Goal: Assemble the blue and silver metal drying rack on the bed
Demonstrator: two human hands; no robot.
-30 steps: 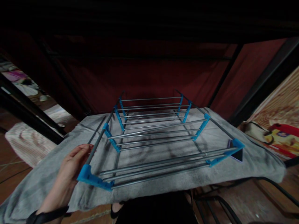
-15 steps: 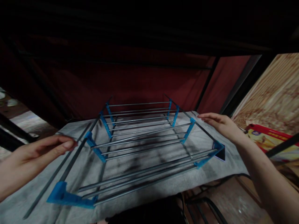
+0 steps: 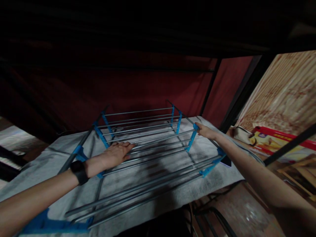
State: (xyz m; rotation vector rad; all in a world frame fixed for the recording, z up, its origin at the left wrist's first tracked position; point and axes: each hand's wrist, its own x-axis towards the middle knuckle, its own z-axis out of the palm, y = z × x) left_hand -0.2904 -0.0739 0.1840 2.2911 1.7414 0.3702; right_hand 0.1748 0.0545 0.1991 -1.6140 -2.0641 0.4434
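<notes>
A rack of grey metal rods (image 3: 158, 186) and blue plastic brackets lies across the cloth in front of me; it looks like a shoe rack. My left hand (image 3: 118, 153), with a black band on its wrist, reaches over the left side. Its fingers are stretched out over the middle rods, palm down, thumb apart. On the right side, my right hand (image 3: 206, 131) has its fingers closed at the top of a blue bracket (image 3: 192, 140). My left forearm covers part of another blue bracket (image 3: 80, 153).
Grey cloth (image 3: 172, 200) covers the surface under the rack. Behind stands a dark red panel (image 3: 138, 85) within a black frame. A dark flat object (image 3: 226, 161) lies by the right corner. At the right is a red and yellow box (image 3: 274, 141).
My left hand has moved right, from beside the left side rail to over the middle rods. My right hand has come in from the right onto the blue bracket. The view has shifted slightly.
</notes>
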